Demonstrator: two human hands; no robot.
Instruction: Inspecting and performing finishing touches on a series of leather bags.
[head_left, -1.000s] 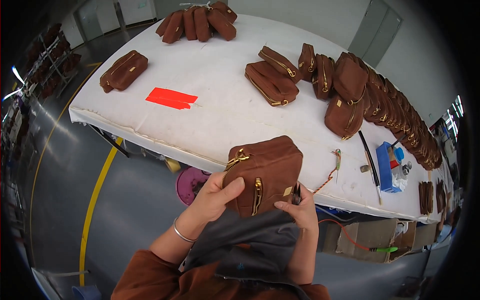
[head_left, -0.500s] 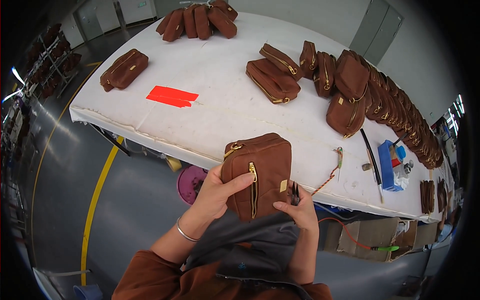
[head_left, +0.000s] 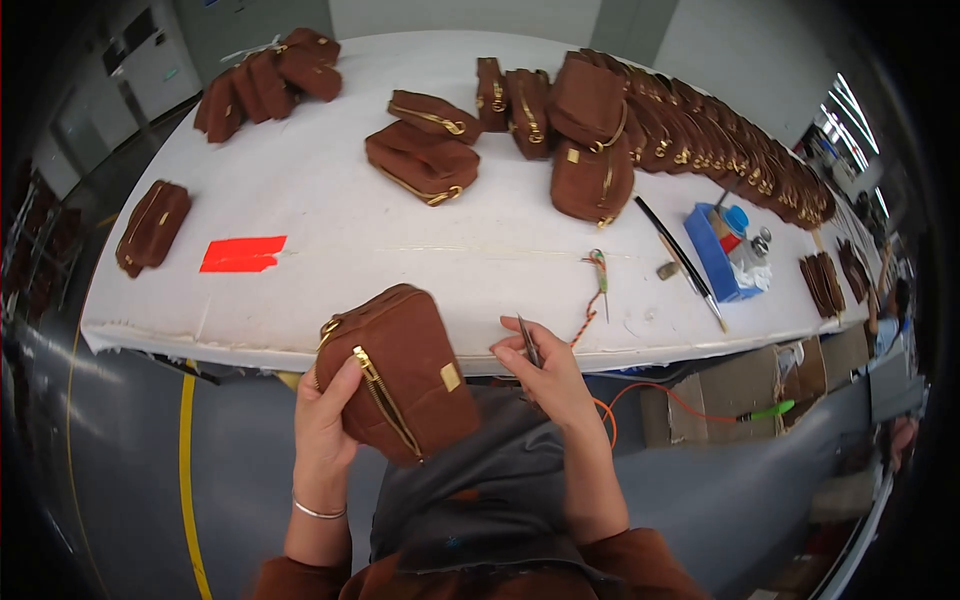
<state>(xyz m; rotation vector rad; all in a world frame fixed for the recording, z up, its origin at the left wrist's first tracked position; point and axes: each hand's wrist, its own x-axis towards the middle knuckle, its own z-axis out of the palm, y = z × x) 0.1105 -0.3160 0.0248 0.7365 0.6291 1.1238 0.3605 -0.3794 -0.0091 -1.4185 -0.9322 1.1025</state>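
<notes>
My left hand (head_left: 328,410) grips a brown zippered bag (head_left: 405,350) by its left side, in front of the table edge. The thumb lies beside the gold zip pull (head_left: 362,358) at the upper end of the front zip, and a small pale label (head_left: 450,377) sits on the bag's right side. To the right of the bag, apart from it, my right hand (head_left: 545,375) is closed round dark, pointed thread snips (head_left: 529,343). Their tips point up, and the fingers cover their lower part.
On the white table (head_left: 330,215) lie a red strip (head_left: 243,253), a green-handled awl (head_left: 599,270), a black brush (head_left: 680,262) and a blue box (head_left: 710,250) of supplies. A long row of brown bags (head_left: 700,130) lines the right side. An open carton (head_left: 710,400) stands below the table.
My right hand has let go of the bag's right side and moved away with the snips. The bag, in my left hand, has tilted and shifted left. The view has turned right.
</notes>
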